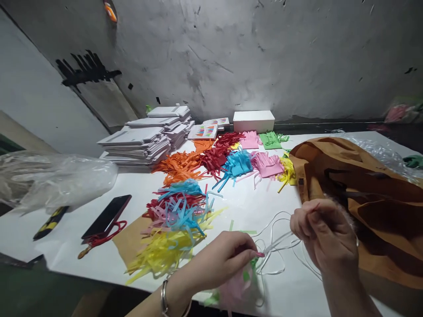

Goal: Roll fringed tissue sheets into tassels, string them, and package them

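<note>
My left hand (226, 257), with a silver bracelet on the wrist, is closed in a pinch at the front of the table. White string (279, 242) runs from its fingertips across to my right hand (325, 235), which is also closed with thumb and finger together around it. Loose loops of the string lie on the table between and below both hands. Beneath my left hand hangs or lies a pink and green paper tassel (236, 288), partly hidden and blurred. Whether the string is tied to the tassel, I cannot tell.
Colored fringe bundles, among them yellow (158, 253), blue (238, 164) and orange (181, 165), spread over the white table. Stacked white cards (135, 145), a phone (107, 218), a cutter (51, 223) and a plastic bag (72, 178) are left; a brown bag (373, 176) stands right.
</note>
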Demonstrator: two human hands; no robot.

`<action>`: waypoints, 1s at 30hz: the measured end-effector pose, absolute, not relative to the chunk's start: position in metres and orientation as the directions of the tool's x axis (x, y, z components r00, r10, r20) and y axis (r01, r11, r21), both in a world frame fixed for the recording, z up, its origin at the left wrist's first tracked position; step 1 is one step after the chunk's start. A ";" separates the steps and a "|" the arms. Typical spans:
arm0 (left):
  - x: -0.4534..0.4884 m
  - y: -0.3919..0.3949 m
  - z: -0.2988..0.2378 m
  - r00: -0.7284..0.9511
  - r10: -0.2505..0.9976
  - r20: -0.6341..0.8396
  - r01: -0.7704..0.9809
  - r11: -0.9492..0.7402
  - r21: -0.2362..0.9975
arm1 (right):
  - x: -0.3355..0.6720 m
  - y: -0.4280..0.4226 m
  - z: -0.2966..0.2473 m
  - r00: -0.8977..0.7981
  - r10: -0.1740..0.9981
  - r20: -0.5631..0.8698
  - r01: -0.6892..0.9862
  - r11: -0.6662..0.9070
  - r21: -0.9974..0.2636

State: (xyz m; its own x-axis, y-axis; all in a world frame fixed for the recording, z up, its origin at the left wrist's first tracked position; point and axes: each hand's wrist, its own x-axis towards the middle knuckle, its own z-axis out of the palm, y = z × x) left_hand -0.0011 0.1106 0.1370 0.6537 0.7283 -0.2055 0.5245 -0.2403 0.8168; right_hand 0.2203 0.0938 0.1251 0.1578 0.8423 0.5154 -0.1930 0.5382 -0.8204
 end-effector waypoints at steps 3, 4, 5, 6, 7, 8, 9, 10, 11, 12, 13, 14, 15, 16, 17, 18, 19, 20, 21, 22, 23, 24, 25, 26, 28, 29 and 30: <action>-0.007 0.109 0.142 0.630 0.755 -0.183 0.525 -0.240 0.816 | 0.227 0.091 0.128 -0.219 0.773 0.595 0.231 0.634 -0.739; -0.008 0.107 0.143 0.624 0.762 -0.174 0.531 -0.250 0.810 | 0.228 0.089 0.128 -0.341 0.745 0.573 0.337 0.666 -0.665; -0.010 0.104 0.144 0.617 0.771 -0.157 0.535 -0.264 0.802 | 0.229 0.086 0.128 -0.432 0.714 0.550 0.409 0.699 -0.586; -0.011 0.102 0.144 0.609 0.782 -0.134 0.538 -0.283 0.794 | 0.229 0.084 0.128 -0.490 0.688 0.535 0.460 0.725 -0.512; -0.011 0.099 0.144 0.600 0.793 -0.110 0.541 -0.301 0.786 | 0.229 0.081 0.128 -0.524 0.667 0.530 0.501 0.744 -0.442; -0.012 0.096 0.144 0.590 0.803 -0.087 0.543 -0.315 0.778 | 0.229 0.079 0.128 -0.543 0.650 0.532 0.533 0.756 -0.379; -0.012 0.093 0.143 0.581 0.811 -0.068 0.547 -0.327 0.771 | 0.228 0.077 0.129 -0.558 0.636 0.533 0.557 0.763 -0.328; -0.012 0.091 0.142 0.574 0.817 -0.055 0.552 -0.336 0.763 | 0.228 0.075 0.129 -0.569 0.623 0.536 0.571 0.769 -0.288; -0.012 0.089 0.141 0.569 0.821 -0.049 0.557 -0.341 0.757 | 0.228 0.075 0.130 -0.574 0.616 0.539 0.584 0.770 -0.259; -0.012 0.088 0.141 0.567 0.822 -0.045 0.562 -0.346 0.751 | 0.228 0.074 0.130 -0.575 0.611 0.545 0.591 0.770 -0.240; -0.012 0.087 0.140 0.564 0.825 -0.045 0.567 -0.348 0.746 | 0.228 0.074 0.130 -0.570 0.608 0.552 0.593 0.770 -0.235; -0.012 0.087 0.141 0.562 0.826 -0.052 0.570 -0.341 0.748 | 0.227 0.073 0.130 -0.562 0.607 0.561 0.588 0.771 -0.244; -0.012 0.087 0.141 0.562 0.825 -0.067 0.565 -0.323 0.759 | 0.227 0.073 0.129 -0.550 0.612 0.569 0.575 0.771 -0.274; -0.012 0.087 0.141 0.561 0.823 -0.088 0.549 -0.291 0.783 | 0.226 0.072 0.127 -0.529 0.633 0.565 0.559 0.761 -0.329; -0.012 0.088 0.140 0.562 0.819 -0.116 0.519 -0.240 0.821 | 0.225 0.070 0.124 -0.502 0.666 0.551 0.542 0.739 -0.400; -0.012 0.089 0.139 0.568 0.809 -0.150 0.464 -0.164 0.871 | 0.224 0.069 0.120 -0.471 0.708 0.526 0.521 0.705 -0.481; -0.012 0.091 0.137 0.581 0.793 -0.183 0.377 -0.062 0.924 | 0.222 0.067 0.116 -0.436 0.757 0.487 0.502 0.654 -0.566; -0.012 0.092 0.133 0.596 0.775 -0.210 0.262 0.059 0.963 | 0.220 0.065 0.111 -0.396 0.807 0.438 0.481 0.588 -0.650; -0.011 0.092 0.128 0.611 0.758 -0.230 0.131 0.190 0.973 | 0.217 0.063 0.106 -0.351 0.856 0.379 0.458 0.510 -0.728; -0.010 0.093 0.122 0.629 0.739 -0.244 0.001 0.312 0.950 | 0.213 0.062 0.102 -0.311 0.896 0.316 0.417 0.427 -0.802; -0.008 0.093 0.116 0.643 0.724 -0.250 -0.113 0.413 0.904 | 0.209 0.061 0.098 -0.286 0.926 0.248 0.351 0.342 -0.871; -0.005 0.092 0.110 0.650 0.716 -0.255 -0.198 0.484 0.852 | 0.204 0.061 0.095 -0.278 0.944 0.179 0.268 0.255 -0.929; -0.003 0.091 0.104 0.654 0.710 -0.262 -0.254 0.532 0.808 | 0.200 0.062 0.093 -0.286 0.951 0.121 0.178 0.177 -0.968; 0.000 0.090 0.099 0.656 0.706 -0.268 -0.288 0.562 0.775 | 0.196 0.064 0.091 -0.300 0.950 0.082 0.094 0.115 -0.989; 0.004 0.087 0.092 0.649 0.707 -0.282 -0.329 0.594 0.734 | 0.189 0.067 0.089 -0.318 0.947 0.049 -0.011 0.048 -0.999; 0.005 0.086 0.090 0.642 0.710 -0.288 -0.343 0.603 0.721 | 0.187 0.068 0.089 -0.311 0.949 0.047 -0.025 0.041 -0.999; 0.006 0.085 0.088 0.636 0.714 -0.293 -0.355 0.607 0.711 | 0.186 0.069 0.088 -0.296 0.954 0.049 -0.024 0.044 -0.999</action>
State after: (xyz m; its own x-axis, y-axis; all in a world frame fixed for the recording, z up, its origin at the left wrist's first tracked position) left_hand 0.0060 0.0848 0.0883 0.6360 0.7141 -0.2925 -0.3546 0.6071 0.7111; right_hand 0.1860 0.0689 0.0881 -0.2962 0.9538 0.0493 -0.0243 0.0441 -0.9987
